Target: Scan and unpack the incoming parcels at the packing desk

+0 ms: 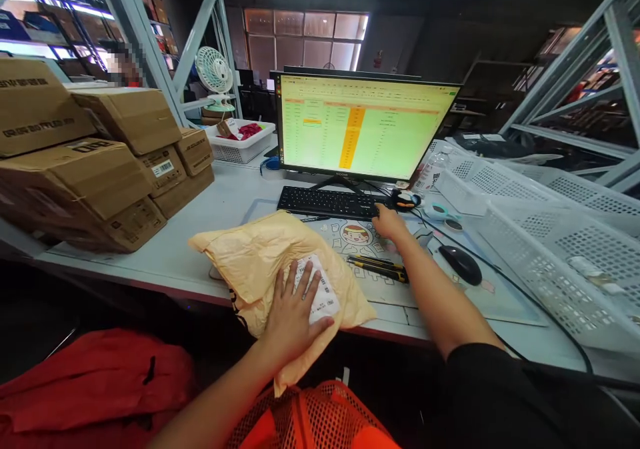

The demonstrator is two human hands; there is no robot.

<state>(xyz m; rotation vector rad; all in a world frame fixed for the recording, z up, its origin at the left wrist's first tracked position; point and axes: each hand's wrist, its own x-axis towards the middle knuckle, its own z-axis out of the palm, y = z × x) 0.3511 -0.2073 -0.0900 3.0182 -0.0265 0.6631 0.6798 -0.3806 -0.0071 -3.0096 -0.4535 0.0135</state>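
Observation:
A crumpled yellow mailing bag [250, 249] lies at the front edge of the desk, its lower corner hanging over. My left hand [293, 309] rests flat on it with fingers spread, partly covering the white printed label [324, 295]. My right hand [389, 223] is at the right end of the black keyboard [325, 200], a finger touching the keys; its other fingers are partly hidden and I see nothing held. Behind the keyboard a monitor [320, 129] shows a spreadsheet with an orange column. Near my right forearm lie yellow-and-black utility knives [377, 267] and a black mouse [460, 264].
Cardboard boxes [75, 169] are stacked on the left of the desk. A white basket [243, 143] with small items stands behind them, near a fan [214, 72]. White perforated baskets [565, 262] fill the right side. A cable [530, 302] runs past the mouse.

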